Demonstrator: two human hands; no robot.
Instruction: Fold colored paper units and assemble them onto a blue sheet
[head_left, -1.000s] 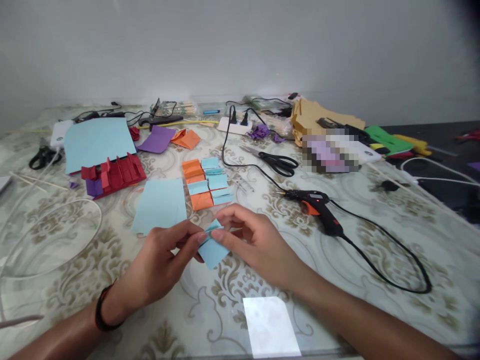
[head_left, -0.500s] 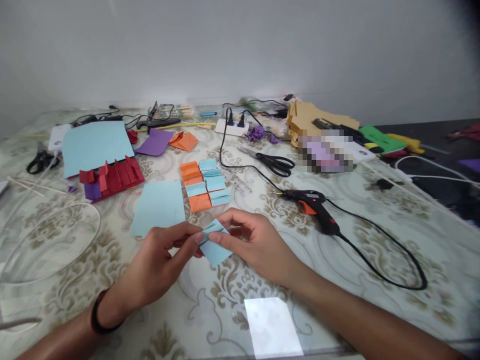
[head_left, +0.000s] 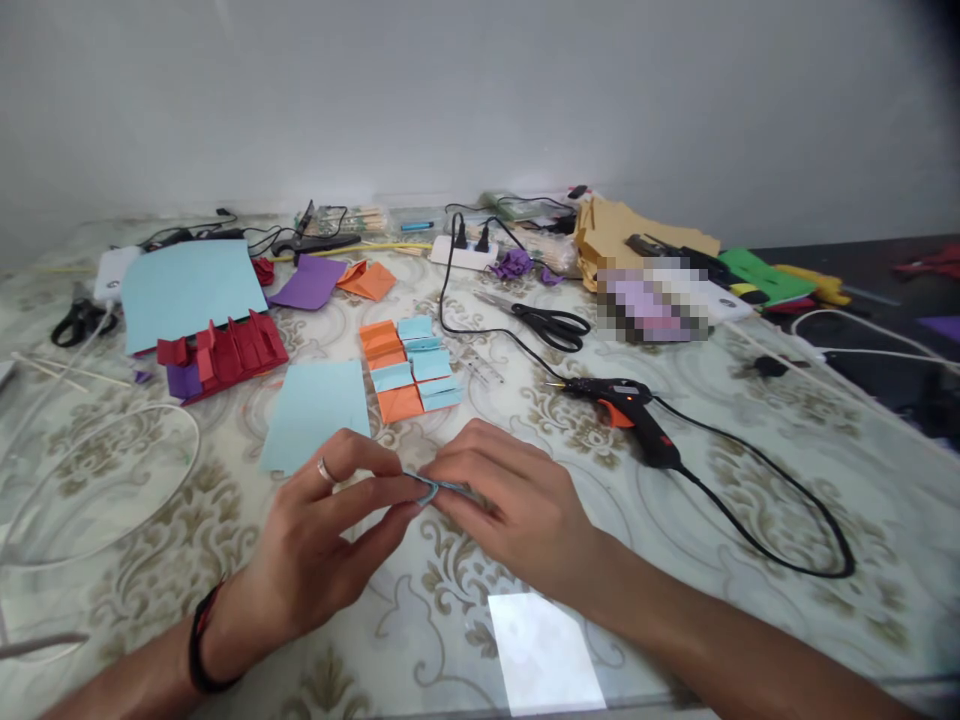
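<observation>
A small folded piece of light blue paper (head_left: 429, 489) is held edge-on between my two hands above the table, mostly hidden by the fingers. My left hand (head_left: 330, 530) pinches its left end, a ring on one finger. On its right end, my right hand (head_left: 517, 500) closes with thumb and fingers. Just beyond the hands lie a light blue paper sheet (head_left: 319, 415) and a block of folded orange and blue paper pieces (head_left: 411, 370). A black glue gun (head_left: 626, 410) with an orange trigger rests on its side to the right.
Black-handled scissors (head_left: 551, 325) lie behind the glue gun. A white power strip (head_left: 463, 255) stands at the back with plugs in it. Red folded paper pieces (head_left: 232, 355) and a large blue sheet (head_left: 195, 290) are at left. Black cord (head_left: 787, 480) loops at right.
The blue paper has turned from showing its flat face to edge-on. Both hands have rotated around it, their fingers now over the top. Things on the table have stayed put.
</observation>
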